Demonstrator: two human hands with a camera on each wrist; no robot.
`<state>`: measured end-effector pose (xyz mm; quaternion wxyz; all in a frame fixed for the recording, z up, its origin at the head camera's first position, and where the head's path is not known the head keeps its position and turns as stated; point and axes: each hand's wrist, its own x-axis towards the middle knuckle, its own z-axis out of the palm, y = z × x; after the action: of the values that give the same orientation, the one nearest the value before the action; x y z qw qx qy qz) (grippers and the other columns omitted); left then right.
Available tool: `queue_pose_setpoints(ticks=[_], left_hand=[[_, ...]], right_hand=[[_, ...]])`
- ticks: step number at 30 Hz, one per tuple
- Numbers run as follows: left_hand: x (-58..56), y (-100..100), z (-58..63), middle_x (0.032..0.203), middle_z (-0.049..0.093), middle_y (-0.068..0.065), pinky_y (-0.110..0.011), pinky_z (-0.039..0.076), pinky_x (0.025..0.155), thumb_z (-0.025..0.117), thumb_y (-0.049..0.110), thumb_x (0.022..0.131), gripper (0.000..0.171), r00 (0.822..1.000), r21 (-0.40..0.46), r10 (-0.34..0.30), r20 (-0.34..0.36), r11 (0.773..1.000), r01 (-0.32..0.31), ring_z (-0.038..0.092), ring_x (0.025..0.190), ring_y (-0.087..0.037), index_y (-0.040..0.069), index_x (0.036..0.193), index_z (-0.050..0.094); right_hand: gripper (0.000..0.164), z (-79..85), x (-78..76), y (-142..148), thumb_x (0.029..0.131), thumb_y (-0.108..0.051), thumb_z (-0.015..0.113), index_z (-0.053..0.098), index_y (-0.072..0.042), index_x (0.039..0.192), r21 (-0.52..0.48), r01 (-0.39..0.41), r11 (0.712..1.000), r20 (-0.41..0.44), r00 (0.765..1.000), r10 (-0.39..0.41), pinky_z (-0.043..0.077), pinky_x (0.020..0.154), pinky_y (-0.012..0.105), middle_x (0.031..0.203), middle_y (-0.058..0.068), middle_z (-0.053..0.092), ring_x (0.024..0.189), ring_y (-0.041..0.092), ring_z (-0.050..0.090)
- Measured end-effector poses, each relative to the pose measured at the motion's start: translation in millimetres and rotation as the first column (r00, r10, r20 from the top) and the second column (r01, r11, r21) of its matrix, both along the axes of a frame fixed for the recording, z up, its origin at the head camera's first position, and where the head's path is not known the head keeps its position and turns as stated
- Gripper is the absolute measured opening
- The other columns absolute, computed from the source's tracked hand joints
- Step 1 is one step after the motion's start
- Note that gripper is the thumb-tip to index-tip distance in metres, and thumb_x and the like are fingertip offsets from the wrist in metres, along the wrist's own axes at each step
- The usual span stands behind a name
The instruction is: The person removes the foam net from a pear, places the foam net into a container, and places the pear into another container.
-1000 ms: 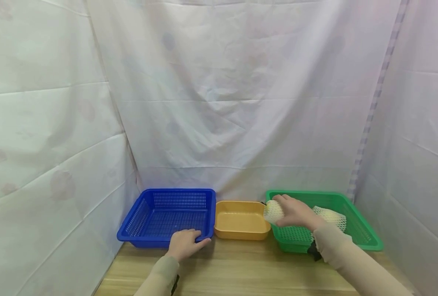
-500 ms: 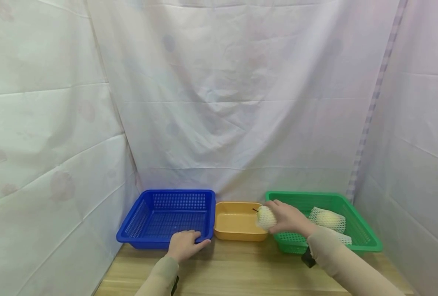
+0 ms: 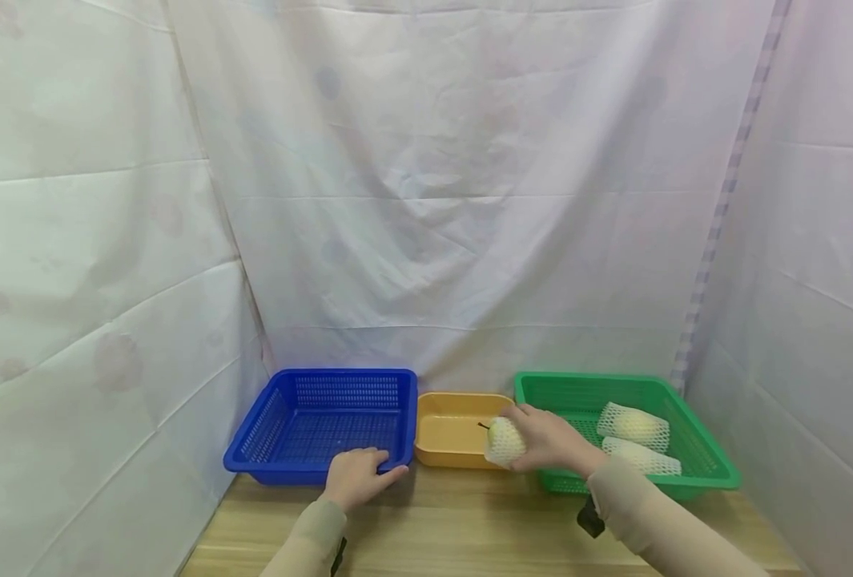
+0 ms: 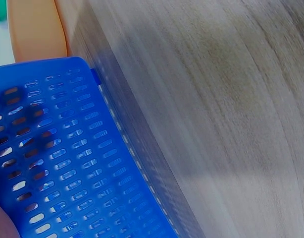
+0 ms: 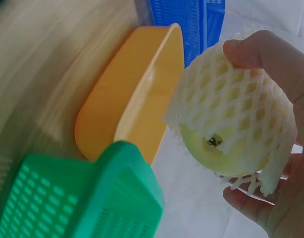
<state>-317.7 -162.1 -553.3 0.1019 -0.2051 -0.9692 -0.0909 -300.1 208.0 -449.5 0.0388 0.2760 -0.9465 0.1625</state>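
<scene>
My right hand (image 3: 552,439) grips a pale yellow-green pear (image 3: 505,441) in a white foam net sleeve. Its dark stem points left, and it is held over the right end of the yellow tray (image 3: 444,458). The right wrist view shows thumb and fingers around the sleeve, with the bare blossom end of the pear (image 5: 219,146) facing the camera. At the blue basket (image 3: 339,371), my left hand (image 3: 356,478) holds the front rim near its right corner. Through the slots of the basket wall (image 4: 82,148), parts of the fingers show in the left wrist view.
On the right stands a green basket (image 3: 592,377) with two foam-netted fruits, one farther back (image 3: 635,426) and one nearer fruit (image 3: 641,457). The yellow tray sits between the two baskets on a wooden table (image 3: 462,529). White cloth (image 3: 397,240) hangs behind and at both sides.
My right hand has carried the netted pear left and slightly down, out from the green basket to the yellow tray. The second netted fruit in the green basket is now uncovered. My left hand stays put.
</scene>
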Motion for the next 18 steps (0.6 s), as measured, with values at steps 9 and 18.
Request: queue_pose_setpoints(ticks=[9,18], left_hand=[[-0.8,-2,-2.0,0.102,0.072,-0.005,-0.043,0.053,0.064,0.042,0.074,0.087,0.071,1.0,0.005,-0.004,-0.023,1.0,0.004,0.068,0.088,-0.025,0.016,0.11,0.074],[0.4,-1,-2.1,0.106,0.071,-0.005,-0.044,0.054,0.068,0.034,0.08,0.085,0.079,1.0,0.001,0.0,-0.026,1.0,0.0,0.068,0.093,-0.026,0.016,0.111,0.074]], right_hand=[[0.077,-10.7,5.4,-8,0.063,-0.031,0.083,0.051,-0.016,0.132,-0.01,-0.014,1.0,0.004,1.0,0.014,0.049,0.07,0.037,0.115,-0.001,0.056,0.091,0.016,0.057],[0.077,-22.4,14.2,-14,0.063,-0.028,0.084,0.05,-0.016,0.131,-0.041,-0.046,0.998,0.019,0.999,0.047,0.049,0.069,0.036,0.113,-0.001,0.055,0.091,0.016,0.057]])
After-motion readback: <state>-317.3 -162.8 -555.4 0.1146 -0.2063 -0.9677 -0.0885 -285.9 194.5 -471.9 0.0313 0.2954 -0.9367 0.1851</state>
